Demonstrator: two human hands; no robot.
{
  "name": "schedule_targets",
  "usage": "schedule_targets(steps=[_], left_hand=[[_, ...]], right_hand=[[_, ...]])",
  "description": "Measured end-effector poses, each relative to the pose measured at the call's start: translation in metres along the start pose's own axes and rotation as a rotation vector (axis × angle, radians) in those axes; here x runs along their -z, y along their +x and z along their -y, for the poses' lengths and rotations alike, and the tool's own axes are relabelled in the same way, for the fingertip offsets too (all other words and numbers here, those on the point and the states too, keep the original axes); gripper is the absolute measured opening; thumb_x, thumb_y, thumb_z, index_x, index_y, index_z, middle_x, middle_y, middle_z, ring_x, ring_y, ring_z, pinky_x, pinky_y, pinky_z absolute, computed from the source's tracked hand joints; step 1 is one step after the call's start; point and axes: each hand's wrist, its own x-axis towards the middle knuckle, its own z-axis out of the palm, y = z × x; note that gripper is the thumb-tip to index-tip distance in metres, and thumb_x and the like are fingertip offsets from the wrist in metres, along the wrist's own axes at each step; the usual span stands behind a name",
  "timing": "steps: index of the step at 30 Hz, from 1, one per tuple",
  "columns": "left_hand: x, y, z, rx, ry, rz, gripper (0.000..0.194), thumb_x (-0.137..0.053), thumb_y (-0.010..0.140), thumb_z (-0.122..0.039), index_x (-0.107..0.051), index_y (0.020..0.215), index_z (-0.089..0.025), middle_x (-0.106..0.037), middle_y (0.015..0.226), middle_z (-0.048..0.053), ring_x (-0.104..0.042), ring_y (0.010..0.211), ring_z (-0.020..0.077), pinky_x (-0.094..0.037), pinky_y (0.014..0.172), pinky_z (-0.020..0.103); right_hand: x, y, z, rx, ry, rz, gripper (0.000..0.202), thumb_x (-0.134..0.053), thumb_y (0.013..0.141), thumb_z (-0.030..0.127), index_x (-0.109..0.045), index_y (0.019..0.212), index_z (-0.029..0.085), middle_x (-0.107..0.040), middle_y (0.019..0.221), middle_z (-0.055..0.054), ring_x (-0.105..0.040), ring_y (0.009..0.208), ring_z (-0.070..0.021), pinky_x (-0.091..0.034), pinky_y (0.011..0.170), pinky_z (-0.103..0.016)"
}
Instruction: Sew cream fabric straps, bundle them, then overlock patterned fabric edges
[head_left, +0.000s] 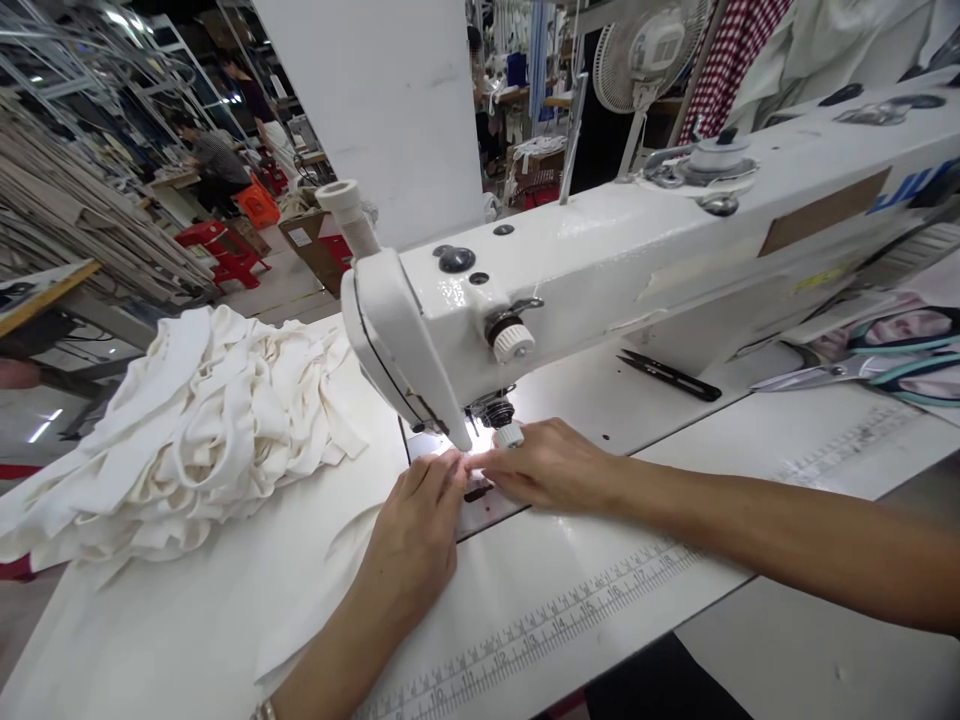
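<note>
Under the head of a white sewing machine (420, 350), both my hands meet close to the needle in a bright patch of lamp light. My left hand (420, 515) lies with bent fingers on a white fabric strip (319, 610), whose tail runs back beneath my wrist. From the other side my right hand (551, 465) pinches at the strip's end, thumb and forefinger touching my left fingertips. Glare and the fingers hide most of the cloth there. A large heap of white fabric strips (217, 430) lies left of the machine.
Black thread snips (667, 375) lie beneath the machine arm. Scissors (832, 372) with teal-edged handles are farther right. A printed ruler scale (555, 630) runs along the table's front edge. Behind stand a white pillar (382, 110), a fan (649, 50), red stools (221, 250) and several people.
</note>
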Motion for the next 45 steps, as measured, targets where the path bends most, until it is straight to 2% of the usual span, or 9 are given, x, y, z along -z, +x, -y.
schedule_targets(steps=[5,14,18,22,28,30,33,37,45], left_hand=[[0.000,-0.001,0.001,0.007,-0.015,0.004,0.047,-0.039,0.084,0.004,-0.050,0.127,-0.012,-0.062,0.115,0.014,-0.055,0.107,0.0255,-0.057,0.084,0.043],[0.001,0.000,0.010,0.019,-0.131,-0.009,0.036,-0.045,0.089,-0.002,-0.056,0.120,-0.015,-0.063,0.111,0.010,-0.057,0.104,0.0212,-0.055,0.086,0.039],[-0.002,0.004,0.014,0.111,-0.204,-0.012,0.018,-0.052,0.091,-0.011,-0.061,0.104,-0.019,-0.064,0.102,0.006,-0.058,0.095,0.0188,-0.052,0.085,0.038],[-0.005,0.008,0.016,0.233,-0.294,-0.043,0.009,-0.055,0.091,-0.015,-0.062,0.087,-0.020,-0.064,0.092,0.002,-0.060,0.089,0.0163,-0.051,0.082,0.034],[-0.003,0.012,0.017,0.440,-0.487,-0.039,0.010,-0.060,0.087,-0.016,-0.062,0.078,-0.021,-0.065,0.090,0.001,-0.061,0.087,0.0160,-0.051,0.076,0.031],[-0.002,0.012,0.017,0.417,-0.468,-0.040,0.010,-0.060,0.087,-0.016,-0.062,0.078,-0.020,-0.064,0.090,0.001,-0.061,0.087,0.0158,-0.051,0.075,0.031],[-0.004,0.011,0.017,0.280,-0.368,-0.063,0.010,-0.058,0.089,-0.013,-0.061,0.080,-0.018,-0.063,0.088,0.002,-0.058,0.085,0.0150,-0.050,0.078,0.032],[-0.007,0.008,0.018,0.086,-0.256,-0.060,0.009,-0.055,0.089,-0.007,-0.059,0.087,-0.015,-0.062,0.085,0.003,-0.054,0.084,0.0155,-0.049,0.080,0.034],[-0.006,0.006,0.019,-0.077,-0.126,-0.065,0.025,-0.055,0.085,0.002,-0.061,0.105,-0.012,-0.061,0.084,0.005,-0.049,0.080,0.0168,-0.050,0.068,0.031]], right_hand=[[0.000,-0.005,0.006,0.040,-0.133,0.105,0.031,-0.040,0.097,0.015,-0.067,0.111,0.021,-0.055,0.067,0.000,-0.032,0.051,-0.0107,-0.022,0.049,-0.025],[0.005,-0.004,0.000,-0.037,-0.039,0.062,0.027,-0.045,0.096,0.018,-0.072,0.096,0.020,-0.053,0.062,0.001,-0.032,0.052,-0.0098,-0.022,0.050,-0.024],[0.005,-0.005,-0.002,-0.064,0.024,0.051,0.028,-0.047,0.088,0.012,-0.074,0.081,0.017,-0.058,0.062,0.000,-0.034,0.051,-0.0091,-0.023,0.050,-0.024],[0.005,-0.005,-0.002,-0.071,0.066,0.047,0.034,-0.046,0.085,0.010,-0.075,0.099,0.019,-0.062,0.064,-0.001,-0.036,0.051,-0.0097,-0.025,0.051,-0.024],[0.006,-0.005,-0.003,-0.062,0.099,0.087,0.034,-0.046,0.085,0.010,-0.076,0.099,0.018,-0.060,0.061,-0.001,-0.040,0.052,-0.0094,-0.027,0.052,-0.022],[0.006,-0.006,-0.003,-0.030,0.075,0.074,0.037,-0.045,0.086,0.009,-0.074,0.105,0.019,-0.060,0.061,0.000,-0.039,0.053,-0.0095,-0.027,0.052,-0.021],[0.005,-0.007,-0.002,0.014,0.006,0.093,0.040,-0.044,0.088,0.009,-0.071,0.114,0.023,-0.059,0.063,0.001,-0.035,0.052,-0.0097,-0.023,0.051,-0.022],[0.005,-0.008,-0.002,0.052,-0.063,0.139,0.035,-0.043,0.094,0.015,-0.071,0.113,0.025,-0.056,0.063,0.001,-0.031,0.053,-0.0101,-0.021,0.050,-0.022],[0.008,-0.008,-0.002,0.072,-0.103,0.164,0.033,-0.042,0.097,0.018,-0.071,0.112,0.023,-0.051,0.060,0.002,-0.027,0.051,-0.0096,-0.018,0.047,-0.022]])
